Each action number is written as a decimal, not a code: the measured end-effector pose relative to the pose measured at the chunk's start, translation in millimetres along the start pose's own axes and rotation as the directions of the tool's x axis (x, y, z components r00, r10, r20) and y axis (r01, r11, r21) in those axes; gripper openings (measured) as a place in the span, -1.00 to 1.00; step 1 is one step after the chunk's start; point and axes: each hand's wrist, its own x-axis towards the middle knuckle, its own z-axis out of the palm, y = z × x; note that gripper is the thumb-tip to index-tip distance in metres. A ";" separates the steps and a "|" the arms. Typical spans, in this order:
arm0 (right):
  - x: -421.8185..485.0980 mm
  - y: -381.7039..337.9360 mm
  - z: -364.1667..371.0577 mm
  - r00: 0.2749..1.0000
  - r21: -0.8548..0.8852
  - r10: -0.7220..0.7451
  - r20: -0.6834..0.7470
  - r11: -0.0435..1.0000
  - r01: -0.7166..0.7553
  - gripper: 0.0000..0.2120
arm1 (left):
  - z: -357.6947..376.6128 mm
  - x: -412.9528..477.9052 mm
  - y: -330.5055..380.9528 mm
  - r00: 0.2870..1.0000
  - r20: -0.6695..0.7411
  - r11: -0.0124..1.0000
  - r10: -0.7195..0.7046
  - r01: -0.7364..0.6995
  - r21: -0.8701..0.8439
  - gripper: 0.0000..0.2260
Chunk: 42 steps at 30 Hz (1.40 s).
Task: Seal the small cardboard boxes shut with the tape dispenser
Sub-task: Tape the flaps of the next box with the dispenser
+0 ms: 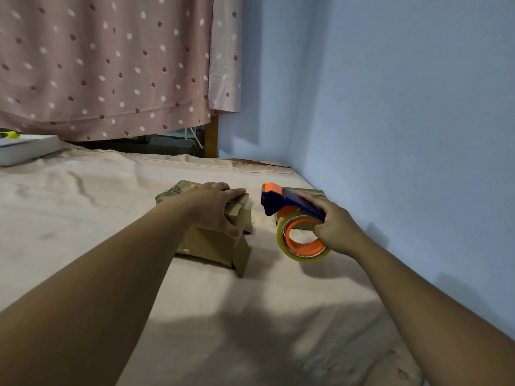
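A small brown cardboard box (211,243) lies on the bed in the middle of the view, one side flap sticking out at its lower right. My left hand (214,204) presses down on its top, fingers spread over the flaps. Behind it lies a second cardboard box (174,190), partly hidden by that hand. My right hand (334,227) grips a blue and orange tape dispenser (292,207) with a roll of clear tape (302,246), held just right of the box and apart from it. A third box (309,192) shows behind the dispenser.
The bed sheet (111,207) is pale pink and wrinkled. A blue wall (404,135) runs close along the right side. A white book or box (28,149) rests at the far left edge. A dotted pink curtain (111,65) hangs behind the bed.
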 end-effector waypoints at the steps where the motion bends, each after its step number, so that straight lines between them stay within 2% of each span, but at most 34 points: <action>1: -1.5 -0.9 -0.9 0.999 -0.073 -0.040 -0.010 0.997 0.039 -0.26 | 0.3 0.6 -0.4 1.000 -0.001 1.000 0.003 -0.003 -0.001 -0.08; 3: -2.1 -1.9 -2.4 0.996 -0.200 -0.090 -0.016 0.976 0.085 -0.26 | 1.0 1.9 -1.1 1.000 -0.010 1.000 0.008 -0.007 0.002 -0.08; 4: -2.1 -2.5 -1.8 0.996 -0.210 -0.090 -0.014 0.974 0.086 -0.26 | 1.4 2.5 -1.6 1.000 -0.012 1.000 0.008 -0.008 0.004 -0.08; 7: -3.7 -2.2 3.2 1.000 -0.052 0.005 0.000 0.999 -0.005 -0.34 | 1.8 4.2 -2.2 1.000 -0.010 1.000 0.006 -0.006 0.000 -0.07; 10: -3.5 6.8 12.9 0.986 0.163 0.161 0.036 0.973 -0.165 -0.45 | 0.1 3.8 -1.7 1.000 -0.002 1.000 0.004 -0.004 -0.018 -0.08; 11: -4.5 8.5 16.5 0.984 0.183 0.176 0.035 0.967 -0.179 -0.49 | -0.1 3.5 -1.6 1.000 -0.002 1.000 0.007 -0.007 -0.015 -0.08; 15: -7.9 9.4 21.6 0.999 -0.025 0.035 -0.031 0.999 -0.036 -0.54 | 0.0 2.8 -3.1 1.000 0.000 1.000 0.012 -0.012 -0.007 -0.07; 18: -3.8 11.3 16.8 0.998 -0.085 -0.014 -0.062 0.996 0.009 -0.51 | -0.6 2.8 -2.2 1.000 0.002 1.000 0.008 -0.008 -0.004 -0.07; 20: -3.4 12.5 16.0 0.996 -0.037 0.041 -0.078 0.998 -0.044 -0.55 | -1.0 2.4 -0.4 1.000 0.003 1.000 -0.001 0.001 -0.003 -0.07; 23: -7.2 17.4 21.5 0.986 0.124 0.159 -0.053 0.981 -0.151 -0.60 | -1.7 1.7 1.1 1.000 0.001 1.000 -0.004 0.004 -0.013 -0.07; 29: -7.7 19.7 23.4 0.998 -0.114 0.063 -0.032 0.991 -0.066 -0.51 | -2.0 -0.6 2.1 1.000 -0.004 1.000 0.000 0.000 -0.022 -0.08; 36: -5.1 7.9 17.2 1.000 -0.391 0.028 0.014 0.920 -0.020 -0.42 | -2.3 0.2 4.2 1.000 0.000 1.000 -0.005 0.005 0.000 -0.09; 40: 4.1 -0.1 2.8 0.997 -0.440 0.053 0.059 0.898 -0.022 -0.36 | -2.7 -1.0 4.2 1.000 0.004 1.000 -0.008 0.008 -0.013 -0.08; 42: 5.6 1.5 -4.1 0.996 -0.347 0.071 0.062 0.937 -0.046 -0.38 | -2.7 0.3 3.7 1.000 0.010 1.000 -0.010 0.010 -0.024 -0.07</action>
